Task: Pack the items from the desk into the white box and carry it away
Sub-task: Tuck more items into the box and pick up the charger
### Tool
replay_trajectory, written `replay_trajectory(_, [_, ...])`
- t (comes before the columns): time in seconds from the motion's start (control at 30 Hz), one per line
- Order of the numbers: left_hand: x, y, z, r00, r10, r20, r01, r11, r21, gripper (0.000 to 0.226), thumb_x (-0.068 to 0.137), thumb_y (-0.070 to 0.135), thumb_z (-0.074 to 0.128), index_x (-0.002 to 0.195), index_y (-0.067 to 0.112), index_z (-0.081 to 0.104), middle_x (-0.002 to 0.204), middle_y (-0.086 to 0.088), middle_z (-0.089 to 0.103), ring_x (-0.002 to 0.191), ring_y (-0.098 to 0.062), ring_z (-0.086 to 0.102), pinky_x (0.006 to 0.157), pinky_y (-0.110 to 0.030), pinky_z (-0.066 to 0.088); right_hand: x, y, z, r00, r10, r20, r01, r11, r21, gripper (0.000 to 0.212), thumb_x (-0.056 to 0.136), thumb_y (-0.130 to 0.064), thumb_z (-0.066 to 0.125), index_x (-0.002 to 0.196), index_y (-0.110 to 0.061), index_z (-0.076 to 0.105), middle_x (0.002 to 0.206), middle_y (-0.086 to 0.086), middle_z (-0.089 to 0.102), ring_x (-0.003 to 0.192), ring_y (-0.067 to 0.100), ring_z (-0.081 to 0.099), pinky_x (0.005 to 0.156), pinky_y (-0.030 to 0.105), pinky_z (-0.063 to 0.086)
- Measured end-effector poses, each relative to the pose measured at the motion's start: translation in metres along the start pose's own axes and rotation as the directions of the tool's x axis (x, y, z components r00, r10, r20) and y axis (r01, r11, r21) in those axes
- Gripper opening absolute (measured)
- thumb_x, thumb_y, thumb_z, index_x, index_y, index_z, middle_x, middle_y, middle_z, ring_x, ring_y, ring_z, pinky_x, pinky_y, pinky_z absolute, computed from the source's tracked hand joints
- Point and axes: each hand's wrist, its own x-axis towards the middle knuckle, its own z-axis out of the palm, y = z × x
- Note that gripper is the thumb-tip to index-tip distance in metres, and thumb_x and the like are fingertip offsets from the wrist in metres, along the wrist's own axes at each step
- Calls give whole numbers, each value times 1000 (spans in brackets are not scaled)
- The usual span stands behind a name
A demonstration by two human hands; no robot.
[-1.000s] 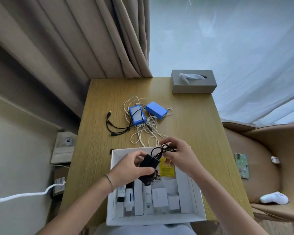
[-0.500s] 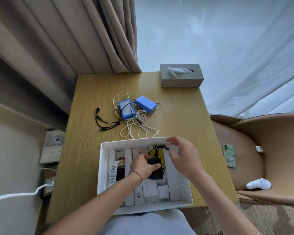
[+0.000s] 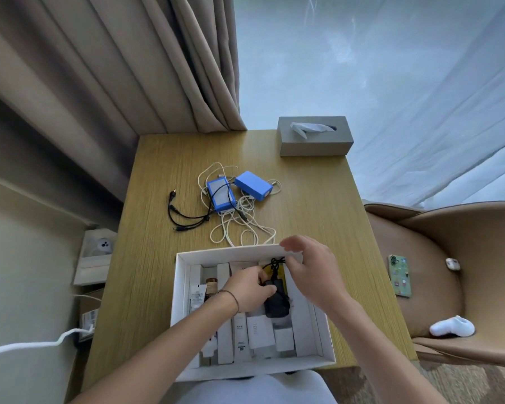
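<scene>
At the bottom centre of the frame we see the white cardboard box [image 3: 184, 322] on the light wooden surface [image 3: 318, 217]. Our left hand [image 3: 250, 291] is inside it, its fingers curled on the black power adapter [image 3: 276, 303]. Our right hand [image 3: 309, 265] hovers over the box's far right corner, fingers relaxed and holding nothing. Farther up, at the centre, two blue rectangular packs [image 3: 252, 185] lie among tangled white cables [image 3: 242, 228].
</scene>
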Motion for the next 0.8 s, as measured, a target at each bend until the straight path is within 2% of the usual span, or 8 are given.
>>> replay_trajectory(0.1, [-14, 7, -30, 998, 49, -40, -51, 997, -54, 33, 88, 48, 61, 116, 31, 62, 103, 8, 67, 92, -9, 64, 82, -30, 56, 27, -10, -4, 1000, -6, 10, 6, 1000, 11, 26, 92, -14, 58, 112, -25, 71, 105, -14, 69, 100, 5, 61, 88, 27, 50])
replay_trajectory(0.2, [-19, 19, -65, 985, 105, -140, -127, 979, -157, 18, 88, 42, 60, 104, 34, 65, 96, 12, 67, 84, -6, 67, 69, -22, 55, 64, -21, -3, 1000, -20, -7, 20, 999, 29, 24, 91, -16, 58, 108, -26, 72, 101, -14, 70, 95, 5, 63, 85, 27, 51])
replay_trajectory(0.3, [-6, 28, -96, 971, 138, -197, -180, 959, -217, 14, 89, 36, 61, 100, 31, 67, 94, 10, 70, 85, -7, 67, 75, -30, 58, 107, -27, 5, 1000, 3, -7, -3, 999, 45, 24, 91, -16, 57, 106, -24, 73, 101, -9, 75, 90, 8, 67, 80, 29, 56])
replay_trajectory(0.4, [24, 30, -120, 980, 76, -181, -121, 960, -252, 15, 92, 27, 63, 104, 23, 70, 97, 1, 71, 88, -14, 67, 79, -33, 56, 152, -27, 19, 996, 78, 50, -79, 997, 16, 27, 89, -13, 54, 105, -22, 74, 106, -2, 77, 90, 16, 70, 79, 33, 58])
replay_trajectory(0.5, [56, 25, -140, 975, -10, -222, -42, 972, -232, 18, 94, 22, 60, 110, 20, 68, 104, -1, 69, 93, -16, 66, 78, -30, 53, 192, -24, 37, 985, 147, 95, -145, 989, -30, 35, 86, -9, 52, 111, -21, 72, 112, 2, 75, 92, 20, 67, 72, 29, 50])
replay_trajectory(0.57, [76, 21, -150, 966, -45, -256, -11, 977, -214, 17, 94, 21, 58, 109, 22, 66, 103, 1, 68, 89, -16, 66, 74, -30, 53, 215, -21, 50, 978, 167, 128, -162, 986, -50, 40, 85, -8, 53, 119, -19, 68, 118, 5, 72, 98, 21, 65, 76, 30, 50])
replay_trajectory(0.7, [105, 9, -161, 950, -102, -294, 58, 986, -154, 17, 95, 21, 55, 109, 24, 64, 103, 6, 67, 85, -16, 67, 71, -31, 53, 254, -8, 78, 971, 163, 175, -129, 973, -194, 51, 86, -15, 58, 136, -19, 56, 130, 11, 61, 117, 29, 57, 99, 41, 48])
replay_trajectory(0.8, [116, -3, -162, 935, -132, -329, 90, 986, -142, 17, 94, 22, 54, 107, 28, 63, 101, 8, 67, 87, -15, 66, 75, -33, 55, 275, 2, 98, 965, 166, 201, -94, 941, -326, 58, 86, -27, 67, 140, -18, 48, 133, 12, 56, 121, 31, 53, 100, 42, 46])
